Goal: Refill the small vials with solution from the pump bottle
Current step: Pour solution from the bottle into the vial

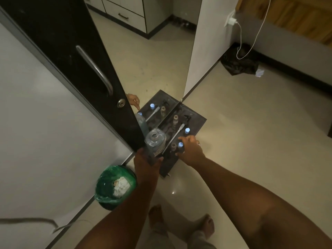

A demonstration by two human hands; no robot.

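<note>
At frame centre the left hand (146, 163) grips the uncapped bottle (155, 141) while the right hand (190, 150) pinches a blue-capped vial (180, 147) on the dark tray (197, 121), likely picking it for filling; next, uncap it.

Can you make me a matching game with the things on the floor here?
Things:
1. big bottle
2. pump
3. green bin
4. charger

Where or how:
A. plugged in on the wall
B. lying on the dark tray
C. held by the left hand, top open
D. beside the wardrobe, with white scraps inside

Pairs: 1-C, 2-B, 3-D, 4-A
</note>
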